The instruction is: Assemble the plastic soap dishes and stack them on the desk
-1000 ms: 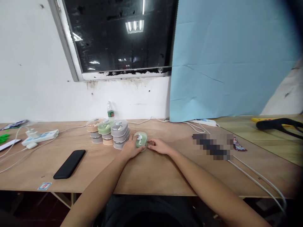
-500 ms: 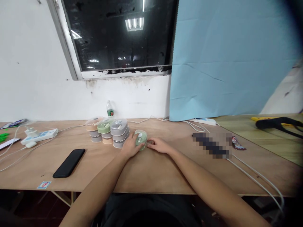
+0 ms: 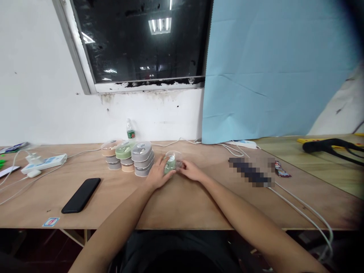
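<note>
A small green container [image 3: 170, 164] with a clear lid sits on the wooden table [image 3: 184, 201] in the middle. My left hand [image 3: 157, 175] grips its left side with fingers curled round it. My right hand [image 3: 191, 170] pinches the clear lid at its right edge, and the lid looks tilted up. Just left of them stand three short stacks of similar lidded containers [image 3: 127, 155] in grey, green and beige.
A black phone [image 3: 81, 195] lies at the left. A white power strip [image 3: 42, 163] with cables is further left. A small bottle [image 3: 130, 132] stands by the wall. White cables [image 3: 301, 212] run along the right; a black-and-yellow tool [image 3: 330, 146] lies far right.
The clear lid has come up on the right side of the green container; my right hand moved from beside it onto the lid. The view shifted slightly down.
</note>
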Motion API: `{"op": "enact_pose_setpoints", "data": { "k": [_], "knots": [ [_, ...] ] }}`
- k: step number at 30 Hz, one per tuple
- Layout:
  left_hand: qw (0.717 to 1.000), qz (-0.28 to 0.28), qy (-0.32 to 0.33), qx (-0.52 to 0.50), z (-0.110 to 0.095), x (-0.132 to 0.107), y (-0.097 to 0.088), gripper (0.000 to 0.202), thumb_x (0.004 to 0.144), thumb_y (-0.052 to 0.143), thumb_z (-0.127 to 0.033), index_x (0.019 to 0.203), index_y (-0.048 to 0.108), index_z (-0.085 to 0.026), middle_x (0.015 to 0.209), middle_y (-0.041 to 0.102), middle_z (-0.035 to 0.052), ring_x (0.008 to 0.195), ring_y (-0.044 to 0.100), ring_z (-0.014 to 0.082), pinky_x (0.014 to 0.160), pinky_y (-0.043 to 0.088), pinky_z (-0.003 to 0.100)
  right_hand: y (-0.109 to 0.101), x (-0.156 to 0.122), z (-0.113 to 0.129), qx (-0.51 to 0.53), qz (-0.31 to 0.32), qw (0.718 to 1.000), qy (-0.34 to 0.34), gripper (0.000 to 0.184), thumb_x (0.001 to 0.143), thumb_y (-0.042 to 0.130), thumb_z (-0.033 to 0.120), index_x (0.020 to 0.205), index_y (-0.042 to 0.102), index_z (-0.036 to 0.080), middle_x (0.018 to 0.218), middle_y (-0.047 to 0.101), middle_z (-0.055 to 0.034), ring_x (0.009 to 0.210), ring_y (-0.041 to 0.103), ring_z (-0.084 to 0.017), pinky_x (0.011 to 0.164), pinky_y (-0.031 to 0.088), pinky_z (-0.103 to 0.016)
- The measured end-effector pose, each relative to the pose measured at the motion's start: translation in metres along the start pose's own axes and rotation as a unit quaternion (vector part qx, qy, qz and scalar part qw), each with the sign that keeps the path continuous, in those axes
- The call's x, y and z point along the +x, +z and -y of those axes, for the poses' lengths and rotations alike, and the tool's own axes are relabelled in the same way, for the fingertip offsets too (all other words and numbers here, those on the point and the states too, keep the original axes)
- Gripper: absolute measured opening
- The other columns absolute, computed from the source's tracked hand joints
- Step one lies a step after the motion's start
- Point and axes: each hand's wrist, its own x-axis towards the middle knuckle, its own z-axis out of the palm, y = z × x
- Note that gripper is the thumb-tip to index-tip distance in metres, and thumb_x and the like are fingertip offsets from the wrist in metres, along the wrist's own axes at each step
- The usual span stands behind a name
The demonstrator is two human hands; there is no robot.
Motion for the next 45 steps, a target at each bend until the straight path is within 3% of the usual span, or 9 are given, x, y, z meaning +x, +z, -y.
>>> {"op": "enact_pose_setpoints", "data": {
  "k": [4, 10, 15, 19, 22, 25, 29, 38, 45],
  "knots": [
    [1.000, -0.013, 0.005, 0.012, 0.002, 0.001, 0.003, 0.071, 0.086, 0.049, -0.052, 0.145, 0.022, -0.022, 0.153, 0.019, 0.0139, 0.134, 0.036, 0.0288, 0.105, 0.037, 0.041, -0.001, 0.001, 0.006, 0.116, -0.030, 0.993, 0.000, 0.044, 0.082, 0.054, 0.033, 0.123, 0.053, 0.017, 0.075, 0.054, 0.0009, 0.058, 0.048, -0.010, 0.055, 0.040, -0.023],
    [0.998, -0.033, 0.016, 0.043, 0.003, 0.002, 0.009, 0.086, 0.085, 0.048, -0.054, 0.148, 0.002, -0.018, 0.155, 0.005, 0.0165, 0.141, 0.020, 0.0284, 0.107, 0.033, 0.040, -0.001, -0.002, 0.028, 0.234, -0.057, 0.971, -0.002, 0.034, 0.084, 0.052, 0.043, 0.108, 0.056, 0.018, 0.077, 0.053, 0.0010, 0.051, 0.048, -0.008, 0.049, 0.040, -0.022],
    [0.996, -0.022, 0.036, 0.077, 0.001, 0.003, 0.010, 0.090, 0.085, 0.050, -0.052, 0.148, -0.001, -0.014, 0.155, 0.001, 0.0189, 0.143, 0.014, 0.0287, 0.108, 0.030, 0.043, -0.002, -0.003, 0.034, 0.164, -0.145, 0.976, -0.009, 0.031, 0.087, 0.049, 0.048, 0.099, 0.054, 0.019, 0.074, 0.056, 0.0005, 0.055, 0.050, -0.011, 0.053, 0.042, -0.024],
    [0.994, 0.020, -0.002, 0.109, 0.008, 0.003, 0.016, 0.080, 0.082, 0.053, -0.052, 0.146, 0.018, -0.019, 0.155, 0.007, 0.0172, 0.141, 0.017, 0.0314, 0.108, 0.028, 0.048, -0.014, -0.002, 0.024, 0.002, -0.224, 0.974, -0.033, 0.024, 0.091, 0.046, 0.037, 0.100, 0.060, 0.020, 0.095, 0.061, -0.0066, 0.079, 0.056, -0.017, 0.075, 0.044, -0.029],
    [0.990, 0.059, -0.038, 0.118, 0.017, 0.002, 0.021, 0.074, 0.078, 0.057, -0.054, 0.140, 0.033, -0.020, 0.154, 0.017, 0.0169, 0.139, 0.023, 0.0337, 0.107, 0.028, 0.049, -0.020, 0.000, 0.003, -0.097, -0.199, 0.975, -0.017, 0.023, 0.089, 0.047, 0.026, 0.104, 0.064, 0.022, 0.105, 0.060, -0.0082, 0.093, 0.055, -0.020, 0.084, 0.042, -0.031],
    [0.986, 0.093, -0.067, 0.122, 0.024, 0.002, 0.023, 0.069, 0.077, 0.057, -0.056, 0.134, 0.042, -0.022, 0.150, 0.027, 0.0167, 0.134, 0.032, 0.0343, 0.105, 0.031, 0.050, -0.020, 0.004, -0.020, -0.169, -0.120, 0.978, 0.032, 0.023, 0.083, 0.054, 0.017, 0.102, 0.068, 0.021, 0.101, 0.061, -0.0096, 0.098, 0.055, -0.022, 0.089, 0.040, -0.034],
    [0.983, 0.109, -0.082, 0.125, 0.025, 0.002, 0.021, 0.066, 0.077, 0.055, -0.059, 0.132, 0.045, -0.023, 0.147, 0.032, 0.0169, 0.130, 0.040, 0.0344, 0.101, 0.036, 0.048, -0.015, 0.007, -0.033, -0.199, -0.060, 0.976, 0.063, 0.027, 0.080, 0.062, 0.023, 0.105, 0.068, 0.020, 0.103, 0.063, -0.0111, 0.101, 0.055, -0.024, 0.092, 0.039, -0.035],
    [0.988, 0.082, -0.085, 0.094, 0.021, 0.002, 0.017, 0.066, 0.077, 0.056, -0.060, 0.130, 0.047, -0.022, 0.145, 0.035, 0.0154, 0.120, 0.050, 0.0310, 0.099, 0.041, 0.042, -0.011, 0.004, -0.016, -0.123, -0.105, 0.986, 0.027, 0.032, 0.081, 0.061, 0.026, 0.112, 0.064, 0.019, 0.114, 0.057, -0.0097, 0.095, 0.056, -0.018, 0.087, 0.042, -0.031],
    [0.996, 0.007, -0.070, 0.063, 0.016, 0.002, 0.014, 0.058, 0.077, 0.059, -0.054, 0.125, 0.052, -0.022, 0.140, 0.041, 0.0108, 0.123, 0.047, 0.0291, 0.104, 0.038, 0.040, -0.002, 0.000, 0.007, -0.066, -0.051, 0.995, -0.050, 0.029, 0.082, 0.060, 0.027, 0.110, 0.063, 0.021, 0.106, 0.059, -0.0060, 0.068, 0.053, -0.011, 0.073, 0.044, -0.028]
  ]
}}
